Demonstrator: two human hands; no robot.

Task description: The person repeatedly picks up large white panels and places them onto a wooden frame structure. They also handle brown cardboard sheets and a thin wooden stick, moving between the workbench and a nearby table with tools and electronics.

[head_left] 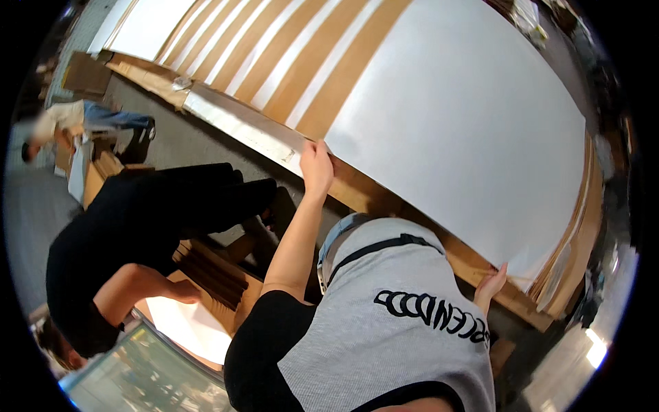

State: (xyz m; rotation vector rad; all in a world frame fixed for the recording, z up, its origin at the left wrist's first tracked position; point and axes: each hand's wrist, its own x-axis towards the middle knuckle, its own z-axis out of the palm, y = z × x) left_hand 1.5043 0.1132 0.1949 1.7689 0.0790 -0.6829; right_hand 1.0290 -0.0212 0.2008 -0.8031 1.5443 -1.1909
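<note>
Fingers (320, 148) of the left hand (317, 173) are closed on the near edge of a large white sheet (460, 123), at the corner where it meets a fan of brown and white strips (319, 69). Well apart from it, near the sheet's other end, the right hand (490, 281) is at the same edge, thumb side up; whether its fingers are clamped there or merely touching, I cannot tell.

The sheet lies broad and flat on top of a stack, in front of the person, filling the upper right. Beyond the left hand the strips run side by side toward the upper left — edges of overlapping sheets, by the look of them. At the right end, brown and white layers (571, 250) show beneath the sheet, slightly spread and curved. A brown ledge (364, 192) runs below the near edge, just beside the person's grey and black shirt (384, 295) with its black strap (374, 253).

To the left, a co-worker in black clothing (130, 206) bends forward, one hand (180, 291) over brown folded pieces (213, 275) and a brightly lit white piece (189, 329). Farther off, another person (65, 118) in a light top and blue trousers stands near brown boards (106, 165), blurred.
</note>
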